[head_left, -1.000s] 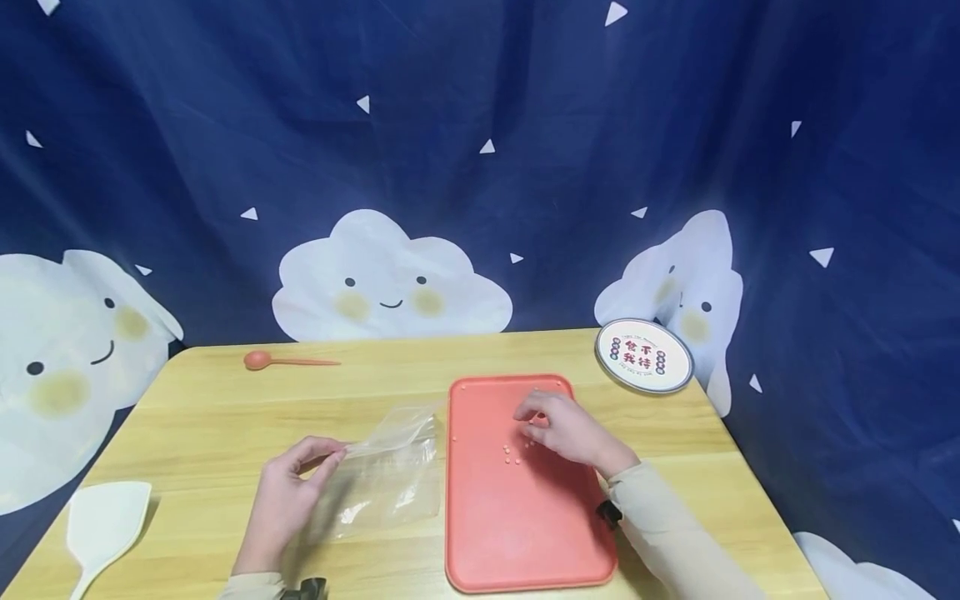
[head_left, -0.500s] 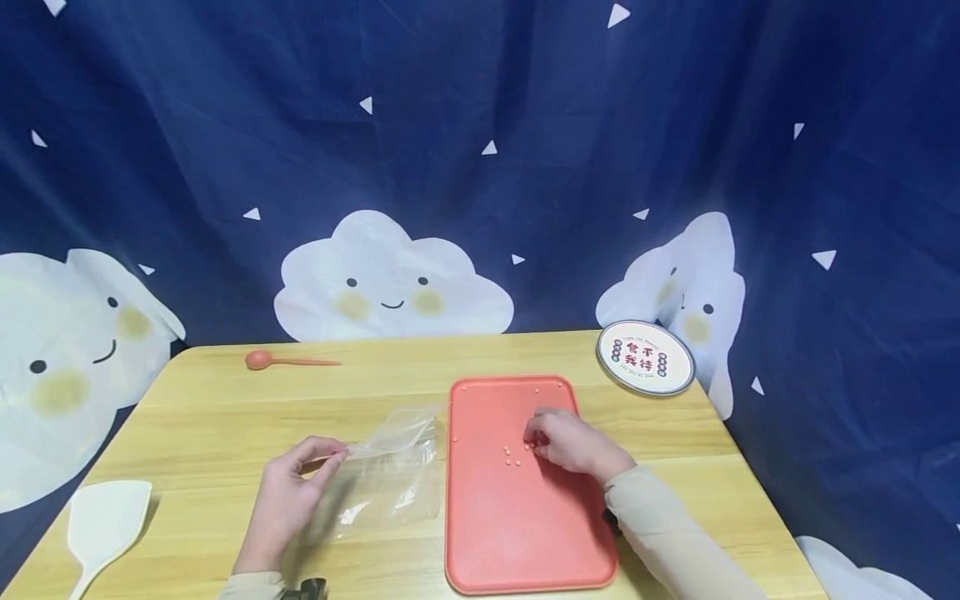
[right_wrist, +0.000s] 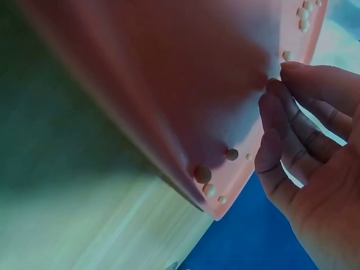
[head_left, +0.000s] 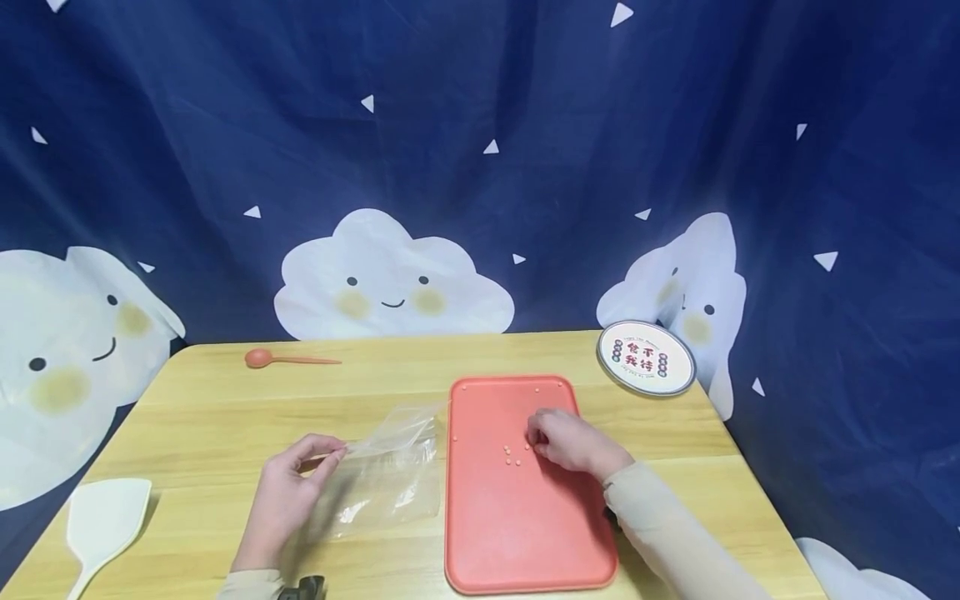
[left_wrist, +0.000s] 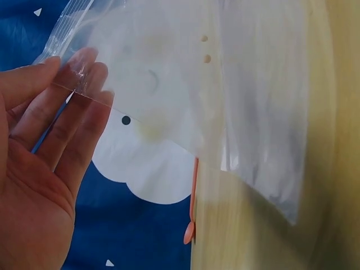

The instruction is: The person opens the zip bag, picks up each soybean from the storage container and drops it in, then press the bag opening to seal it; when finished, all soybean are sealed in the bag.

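My left hand [head_left: 291,483] pinches the edge of a clear plastic zip bag [head_left: 397,483] between thumb and fingers, left of the tray. In the left wrist view, two small peach dots [left_wrist: 207,58] show in or through the bag [left_wrist: 264,112]. Over the red tray [head_left: 528,525], my right hand [head_left: 570,442] has its fingers curled, thumb and index tips pinched together on a small bead that the fingers hide. Several pale round beads [head_left: 517,462] lie beside those fingertips. One bead [right_wrist: 287,55] sits just past the thumb tip [right_wrist: 289,66] in the right wrist view.
An orange spoon [head_left: 258,358] lies at the table's back left. A white spatula [head_left: 108,512] rests at the left edge, and an oval plate with red lettering [head_left: 647,357] at the back right. More beads sit near a tray corner [right_wrist: 222,199]. A blue curtain [head_left: 435,167] hangs behind.
My right hand has come down toward the beads, and its fingers have closed together. One bead at the fingertips half a second ago no longer shows. The left hand and bag stay put.
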`<action>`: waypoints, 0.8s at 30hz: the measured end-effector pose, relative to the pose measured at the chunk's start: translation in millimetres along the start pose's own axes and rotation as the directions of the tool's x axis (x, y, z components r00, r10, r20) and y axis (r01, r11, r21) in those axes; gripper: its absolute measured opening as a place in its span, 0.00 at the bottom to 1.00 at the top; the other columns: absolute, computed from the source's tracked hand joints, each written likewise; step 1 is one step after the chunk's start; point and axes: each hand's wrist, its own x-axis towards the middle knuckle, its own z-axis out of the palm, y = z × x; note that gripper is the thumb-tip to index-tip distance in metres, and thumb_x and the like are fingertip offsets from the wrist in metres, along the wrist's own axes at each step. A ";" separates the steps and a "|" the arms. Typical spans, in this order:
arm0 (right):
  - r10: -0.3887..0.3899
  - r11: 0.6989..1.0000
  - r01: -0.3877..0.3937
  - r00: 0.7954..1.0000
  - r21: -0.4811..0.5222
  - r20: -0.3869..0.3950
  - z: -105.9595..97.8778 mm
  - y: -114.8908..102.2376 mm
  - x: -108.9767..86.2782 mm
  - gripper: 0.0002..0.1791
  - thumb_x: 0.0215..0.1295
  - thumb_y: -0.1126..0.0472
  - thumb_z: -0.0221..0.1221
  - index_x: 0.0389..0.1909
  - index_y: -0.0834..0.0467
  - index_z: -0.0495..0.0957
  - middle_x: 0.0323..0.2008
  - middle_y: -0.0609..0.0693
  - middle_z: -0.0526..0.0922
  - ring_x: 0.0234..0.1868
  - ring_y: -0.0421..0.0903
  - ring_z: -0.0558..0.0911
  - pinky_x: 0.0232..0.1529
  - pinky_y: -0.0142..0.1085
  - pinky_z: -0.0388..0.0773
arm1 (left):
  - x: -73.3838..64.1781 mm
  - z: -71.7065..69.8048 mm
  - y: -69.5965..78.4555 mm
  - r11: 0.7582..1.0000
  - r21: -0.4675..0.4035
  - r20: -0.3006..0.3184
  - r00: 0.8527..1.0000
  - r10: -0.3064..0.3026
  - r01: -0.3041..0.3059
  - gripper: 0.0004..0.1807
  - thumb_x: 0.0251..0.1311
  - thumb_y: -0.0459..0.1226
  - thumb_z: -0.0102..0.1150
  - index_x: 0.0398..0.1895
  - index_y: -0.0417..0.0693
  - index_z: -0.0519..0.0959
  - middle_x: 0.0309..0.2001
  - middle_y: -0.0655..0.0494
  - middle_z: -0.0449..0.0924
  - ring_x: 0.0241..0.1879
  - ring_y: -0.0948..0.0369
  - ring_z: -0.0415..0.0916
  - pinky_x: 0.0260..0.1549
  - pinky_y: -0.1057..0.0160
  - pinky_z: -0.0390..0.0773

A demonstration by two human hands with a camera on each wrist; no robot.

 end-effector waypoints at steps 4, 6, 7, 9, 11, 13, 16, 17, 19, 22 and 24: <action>0.033 0.998 -0.032 0.999 0.051 -0.023 -8.3 -5.3 0.9 0.08 0.57 0.71 0.65 0.29 0.54 0.78 0.26 0.40 0.76 0.30 0.40 0.75 0.33 0.34 0.77 | 1.3 -2.4 -0.4 1.000 -0.001 -0.016 1.000 0.011 -0.011 0.11 0.52 0.22 0.68 0.31 0.46 0.84 0.33 0.58 0.85 0.37 0.70 0.80 0.39 0.77 0.79; 0.032 0.998 -0.029 0.998 0.057 -0.048 -13.9 -9.9 2.4 0.08 0.58 0.70 0.65 0.29 0.54 0.78 0.26 0.39 0.75 0.30 0.39 0.74 0.32 0.33 0.77 | 1.5 -2.9 -0.3 1.000 -0.006 -0.020 1.000 0.012 -0.012 0.11 0.52 0.22 0.68 0.31 0.46 0.84 0.33 0.58 0.85 0.37 0.70 0.80 0.40 0.77 0.79; 0.027 0.998 -0.024 0.998 0.057 -0.065 -16.9 -13.0 3.4 0.08 0.58 0.69 0.65 0.29 0.54 0.78 0.26 0.38 0.74 0.30 0.39 0.74 0.32 0.33 0.76 | 1.5 -3.0 -0.2 1.000 -0.010 -0.021 1.000 0.011 -0.011 0.11 0.52 0.22 0.69 0.31 0.46 0.84 0.33 0.58 0.85 0.37 0.70 0.80 0.40 0.77 0.79; 0.010 0.998 -0.004 0.995 0.060 -0.103 -22.5 -20.2 5.9 0.07 0.59 0.69 0.65 0.30 0.53 0.78 0.26 0.38 0.74 0.30 0.38 0.74 0.32 0.32 0.77 | 1.1 -2.8 -0.1 1.000 -0.019 -0.022 1.000 0.006 -0.007 0.10 0.52 0.22 0.69 0.31 0.46 0.84 0.33 0.58 0.85 0.37 0.70 0.80 0.40 0.77 0.79; -0.007 0.998 0.017 0.990 0.068 -0.143 -28.0 -29.3 8.9 0.07 0.59 0.68 0.65 0.31 0.53 0.78 0.27 0.38 0.75 0.30 0.37 0.75 0.33 0.32 0.77 | 0.8 -2.4 0.4 1.000 -0.028 -0.027 1.000 0.002 -0.003 0.10 0.52 0.23 0.69 0.31 0.46 0.84 0.33 0.57 0.85 0.37 0.71 0.80 0.40 0.76 0.80; -0.017 0.996 0.033 0.983 0.087 -0.180 -32.6 -39.8 13.2 0.07 0.61 0.68 0.64 0.32 0.53 0.79 0.28 0.37 0.76 0.31 0.37 0.76 0.35 0.32 0.79 | 0.5 -2.0 0.9 0.999 -0.039 -0.035 0.999 -0.001 0.000 0.10 0.53 0.23 0.69 0.31 0.46 0.84 0.34 0.57 0.85 0.37 0.71 0.80 0.41 0.76 0.80; -0.010 0.990 0.040 0.978 0.137 -0.209 -36.1 -55.7 23.2 0.06 0.63 0.66 0.64 0.35 0.51 0.79 0.31 0.37 0.77 0.34 0.36 0.77 0.40 0.33 0.80 | 0.4 -1.8 1.4 0.999 -0.049 -0.052 0.999 -0.005 0.003 0.09 0.53 0.24 0.69 0.31 0.46 0.84 0.34 0.57 0.85 0.38 0.72 0.79 0.41 0.76 0.80; -0.002 0.986 0.038 0.977 0.162 -0.214 -36.1 -60.8 27.0 0.05 0.64 0.65 0.63 0.36 0.51 0.79 0.32 0.37 0.76 0.34 0.36 0.77 0.41 0.35 0.80 | 0.4 -1.8 1.4 0.999 -0.054 -0.056 0.998 -0.008 0.005 0.09 0.53 0.24 0.69 0.31 0.46 0.85 0.34 0.56 0.85 0.38 0.72 0.79 0.41 0.76 0.80; 0.019 0.975 0.032 0.975 0.221 -0.223 -35.2 -70.5 35.5 0.05 0.66 0.63 0.63 0.37 0.50 0.80 0.33 0.36 0.76 0.36 0.36 0.77 0.42 0.36 0.81 | 0.3 -1.5 1.3 0.998 -0.064 -0.062 0.998 -0.013 0.009 0.09 0.52 0.23 0.69 0.31 0.46 0.85 0.34 0.56 0.85 0.38 0.72 0.79 0.41 0.76 0.80; 0.031 0.948 0.048 0.970 0.315 -0.241 -33.6 -84.6 48.7 0.04 0.66 0.63 0.63 0.38 0.50 0.81 0.34 0.35 0.76 0.37 0.36 0.76 0.40 0.39 0.81 | -0.3 -1.2 0.3 0.997 -0.074 -0.060 0.998 -0.019 0.015 0.09 0.52 0.23 0.69 0.31 0.45 0.84 0.34 0.55 0.85 0.37 0.71 0.80 0.40 0.76 0.80; 0.015 0.932 0.080 0.966 0.354 -0.257 -32.5 -92.8 58.8 0.04 0.65 0.63 0.64 0.38 0.51 0.81 0.34 0.35 0.77 0.37 0.36 0.76 0.40 0.39 0.81 | -0.8 -0.9 -0.9 0.996 -0.082 -0.058 0.998 -0.024 0.020 0.09 0.52 0.23 0.69 0.31 0.45 0.84 0.34 0.55 0.85 0.37 0.71 0.80 0.40 0.76 0.80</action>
